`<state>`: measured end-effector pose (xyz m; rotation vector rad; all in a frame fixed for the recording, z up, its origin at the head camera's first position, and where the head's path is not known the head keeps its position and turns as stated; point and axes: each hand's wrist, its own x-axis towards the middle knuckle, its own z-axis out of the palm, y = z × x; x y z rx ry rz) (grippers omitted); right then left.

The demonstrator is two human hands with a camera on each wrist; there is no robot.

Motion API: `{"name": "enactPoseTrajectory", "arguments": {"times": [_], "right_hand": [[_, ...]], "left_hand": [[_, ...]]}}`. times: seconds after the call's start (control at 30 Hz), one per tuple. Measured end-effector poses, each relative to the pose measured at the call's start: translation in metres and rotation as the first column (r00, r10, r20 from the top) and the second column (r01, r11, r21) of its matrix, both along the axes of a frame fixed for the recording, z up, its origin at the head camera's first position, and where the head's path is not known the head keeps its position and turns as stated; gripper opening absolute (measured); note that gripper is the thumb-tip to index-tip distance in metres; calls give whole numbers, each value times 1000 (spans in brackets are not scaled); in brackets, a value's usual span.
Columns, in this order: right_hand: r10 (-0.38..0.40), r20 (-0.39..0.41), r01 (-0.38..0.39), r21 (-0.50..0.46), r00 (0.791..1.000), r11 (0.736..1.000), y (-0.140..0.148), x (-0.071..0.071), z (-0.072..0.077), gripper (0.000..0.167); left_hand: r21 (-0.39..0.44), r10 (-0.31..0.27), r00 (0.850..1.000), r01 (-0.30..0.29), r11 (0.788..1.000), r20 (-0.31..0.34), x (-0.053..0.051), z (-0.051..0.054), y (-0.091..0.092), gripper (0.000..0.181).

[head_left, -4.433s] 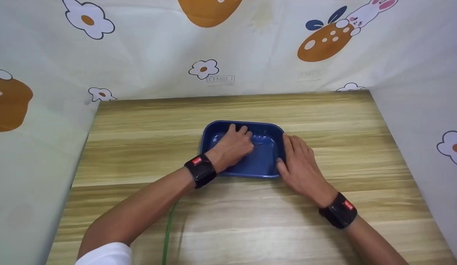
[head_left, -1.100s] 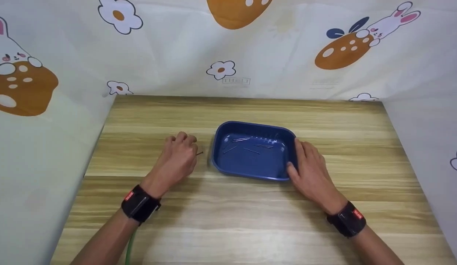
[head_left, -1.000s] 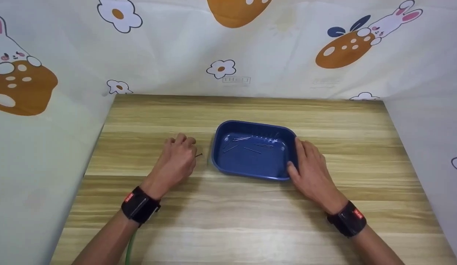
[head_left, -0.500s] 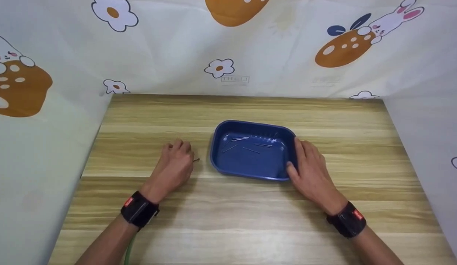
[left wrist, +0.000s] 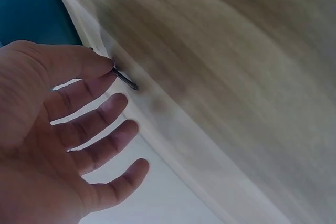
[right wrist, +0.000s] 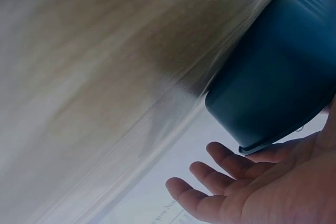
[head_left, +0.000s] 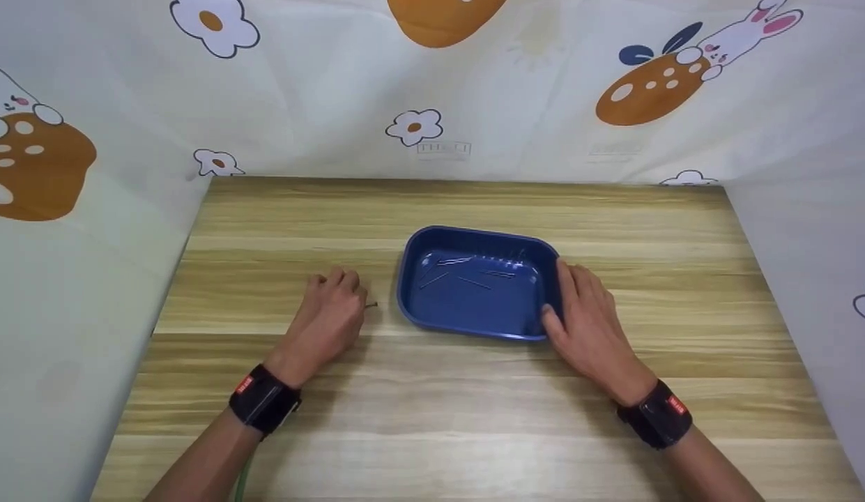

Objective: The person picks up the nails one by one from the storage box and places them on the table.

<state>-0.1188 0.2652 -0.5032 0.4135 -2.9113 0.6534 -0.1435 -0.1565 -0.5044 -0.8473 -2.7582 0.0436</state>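
Between thumb and forefinger, my left hand pinches a nail just left of the tray. In the left wrist view its pointed end sticks out past the fingertips, and the other three fingers are spread and slightly bent. The nail's head end shows beyond the knuckles in the head view. A blue rectangular tray stands on the table, several thin nails lying loose on its floor. My right hand holds the tray's right wall, thumb over the rim and forefinger along the outside; its other fingers extend free in the right wrist view.
The wood-grain table meets a pale patterned curtain at the back and both sides. A green cord runs beneath the left forearm. Each wrist wears a black strap.
My left hand was inside the tray, then came out leftward with a nail. Over the last second it moved slightly toward me. My right hand stayed at the tray's right side.
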Motion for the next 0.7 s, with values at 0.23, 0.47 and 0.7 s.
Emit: {"name": "enactPoseTrajectory", "arguments": {"times": [0.23, 0.47, 0.7], "right_hand": [[-2, 5, 2, -3, 1000, 1000, -1, 0, 0, 78], [-4, 6, 5, -10, 1000, 1000, -1, 0, 0, 78], [-15, -22, 14, -8, 1000, 1000, -2, 0, -1, 77]], "left_hand": [[-5, 13, 999, -13, 1000, 32, 1, 1, 0, 13], [81, 6, 999, -10, 997, 45, 1, 5, -2, 14], [206, 14, 996, -33, 978, 90, 0, 17, 4, 15]]}}
